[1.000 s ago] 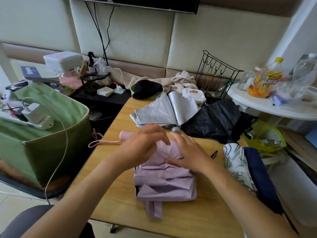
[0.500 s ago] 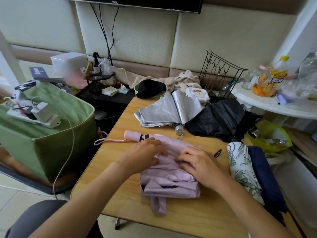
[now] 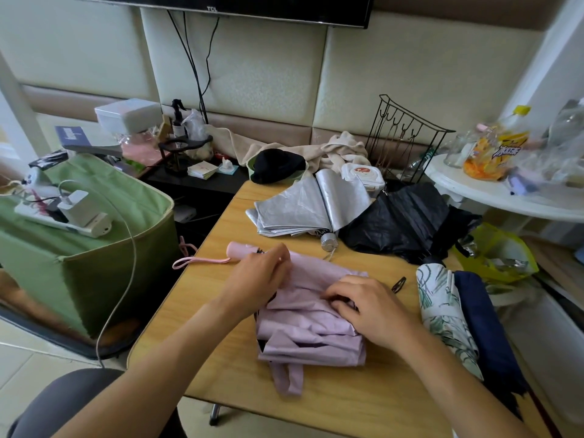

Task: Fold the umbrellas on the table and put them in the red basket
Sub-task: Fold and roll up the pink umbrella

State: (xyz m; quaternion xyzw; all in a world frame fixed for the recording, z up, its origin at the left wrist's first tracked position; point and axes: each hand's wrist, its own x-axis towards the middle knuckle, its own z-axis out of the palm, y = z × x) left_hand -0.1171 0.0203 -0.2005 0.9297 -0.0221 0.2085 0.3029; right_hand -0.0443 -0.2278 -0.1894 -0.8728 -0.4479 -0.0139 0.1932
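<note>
Lilac umbrella [image 3: 311, 324] lies mid wooden table [image 3: 202, 314], pink handle [image 3: 241, 250] toward the table's left edge. Left hand [image 3: 257, 281] pinches canopy fabric near the handle; right hand [image 3: 374, 311] fingers curled, gripping folds. Silver umbrella [image 3: 303, 207] and black umbrella [image 3: 407, 222] at the table's far side.

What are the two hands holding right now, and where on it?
Both hold the lilac umbrella: the left hand pinches canopy fabric near the pink handle, the right hand pinches folds at mid-canopy.
</note>
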